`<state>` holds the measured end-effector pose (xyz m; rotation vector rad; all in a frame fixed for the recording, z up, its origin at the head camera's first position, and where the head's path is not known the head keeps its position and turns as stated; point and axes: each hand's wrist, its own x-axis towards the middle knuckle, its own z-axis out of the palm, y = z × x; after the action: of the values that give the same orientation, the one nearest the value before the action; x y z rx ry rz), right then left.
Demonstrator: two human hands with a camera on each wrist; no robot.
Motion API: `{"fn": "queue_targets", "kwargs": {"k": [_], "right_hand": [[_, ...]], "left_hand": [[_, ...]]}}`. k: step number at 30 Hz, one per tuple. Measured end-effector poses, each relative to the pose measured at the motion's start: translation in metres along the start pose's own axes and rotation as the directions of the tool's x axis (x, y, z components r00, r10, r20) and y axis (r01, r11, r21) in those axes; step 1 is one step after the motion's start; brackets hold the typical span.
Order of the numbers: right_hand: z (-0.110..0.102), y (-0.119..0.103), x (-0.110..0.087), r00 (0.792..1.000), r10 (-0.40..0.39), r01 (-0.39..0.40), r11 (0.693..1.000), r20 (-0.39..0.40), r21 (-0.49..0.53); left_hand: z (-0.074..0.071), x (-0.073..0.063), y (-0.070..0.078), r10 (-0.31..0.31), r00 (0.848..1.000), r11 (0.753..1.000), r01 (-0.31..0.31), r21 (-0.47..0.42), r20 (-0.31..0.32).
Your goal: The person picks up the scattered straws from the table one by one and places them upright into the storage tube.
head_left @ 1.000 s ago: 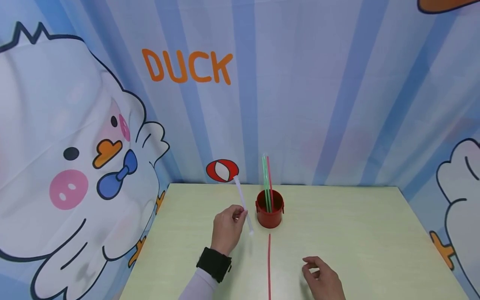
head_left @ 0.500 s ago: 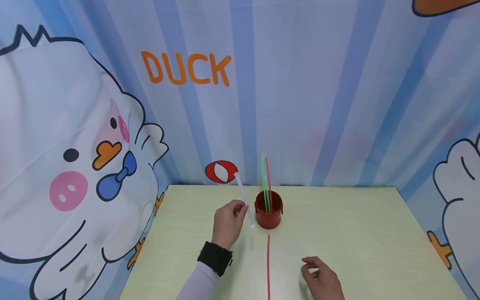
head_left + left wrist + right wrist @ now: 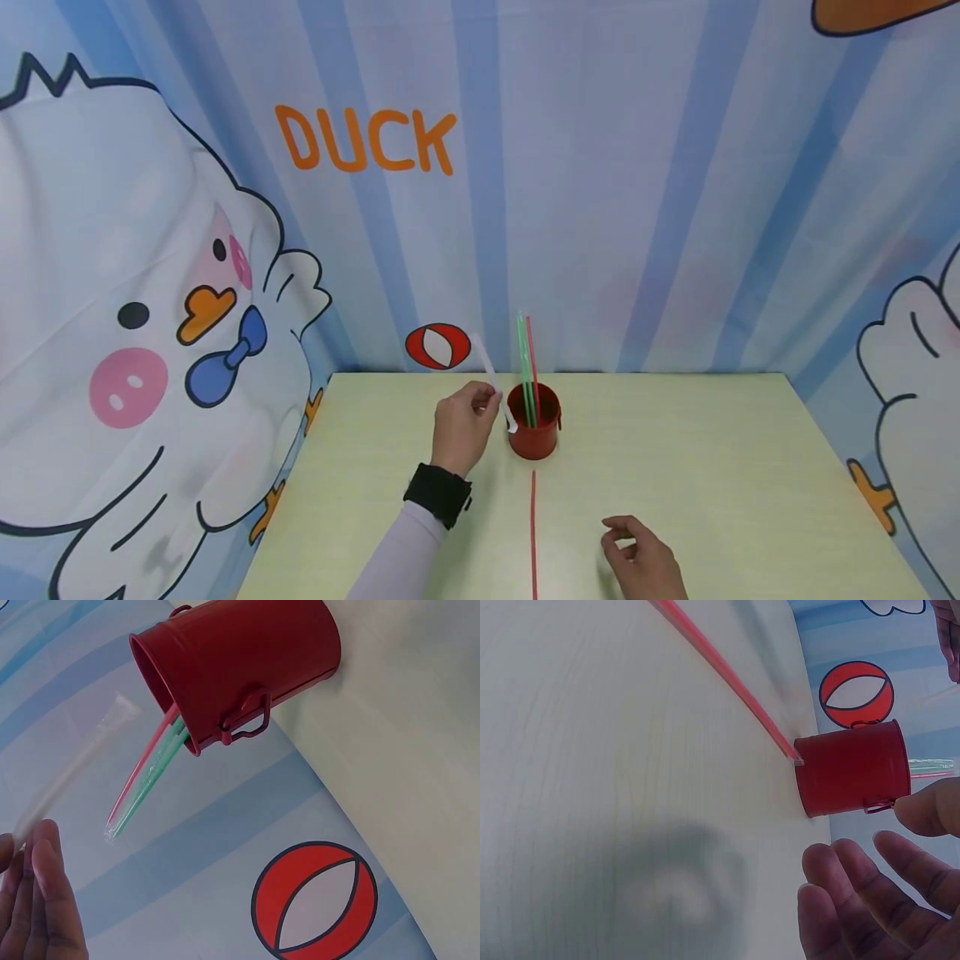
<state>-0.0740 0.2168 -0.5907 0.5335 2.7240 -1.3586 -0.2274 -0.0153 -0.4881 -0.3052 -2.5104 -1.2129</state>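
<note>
My left hand point(image 3: 463, 429) pinches a whitish, see-through-looking straw point(image 3: 485, 363) between thumb and fingertips. The straw slants, its lower end just at the near left side of a small red metal bucket point(image 3: 534, 447); in the left wrist view the straw point(image 3: 79, 765) is apart from the bucket point(image 3: 247, 664). Green straws point(image 3: 523, 358) and a red straw point(image 3: 531, 346), in clear wrap, stand inside the bucket. Another red straw point(image 3: 533, 533) lies on the table before it. My right hand point(image 3: 647, 562) hovers over the table at the right, fingers loosely curled, holding nothing.
The pale wooden table point(image 3: 675, 442) ends at a blue striped curtain point(image 3: 585, 192) printed with ducks and the word DUCK. Small handles point(image 3: 251, 716) stick out from the bucket's sides.
My left hand has moved up and to the right with the whitish straw, bringing its lower end to the bucket. The right hand has hardly moved. The view has shifted slightly.
</note>
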Motion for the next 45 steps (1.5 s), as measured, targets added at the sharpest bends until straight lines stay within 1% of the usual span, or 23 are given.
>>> {"fn": "queue_targets", "kwargs": {"k": [6,9,16,22,28,32,40,45], "right_hand": [[-0.001,0.002,0.0,1.0,0.009,-0.009,1.0,-0.011,-0.001],[-0.001,0.003,0.0,1.0,0.007,-0.007,1.0,-0.012,0.0],[-0.002,0.005,0.0,1.0,0.002,-0.002,1.0,-0.006,0.012],[-0.001,0.007,0.0,1.0,0.014,-0.014,1.0,-0.007,0.007],[-0.001,0.007,0.0,1.0,0.018,-0.018,1.0,-0.003,0.01],[-0.001,0.008,0.0,1.0,0.015,-0.015,1.0,-0.004,0.01],[-0.002,0.008,-0.001,1.0,0.006,-0.005,1.0,-0.009,0.012],[-0.002,0.008,-0.002,1.0,-0.005,0.006,1.0,-0.007,0.017]], "left_hand": [[0.006,0.012,0.0,-0.018,1.0,1.0,0.018,-0.024,0.017],[0.009,0.018,-0.002,-0.02,0.999,1.0,0.021,-0.02,0.032],[0.018,0.025,-0.006,-0.042,0.996,0.999,0.043,-0.012,0.078],[0.027,0.026,-0.013,-0.059,0.992,0.998,0.06,-0.007,0.111],[0.036,0.027,-0.02,-0.106,0.983,0.994,0.107,-0.002,0.152],[0.037,0.028,-0.021,-0.133,0.975,0.991,0.134,0.003,0.177],[0.038,0.026,-0.025,-0.162,0.968,0.987,0.161,0.023,0.193],[0.036,0.022,-0.03,-0.174,0.965,0.985,0.171,0.03,0.195]]}}
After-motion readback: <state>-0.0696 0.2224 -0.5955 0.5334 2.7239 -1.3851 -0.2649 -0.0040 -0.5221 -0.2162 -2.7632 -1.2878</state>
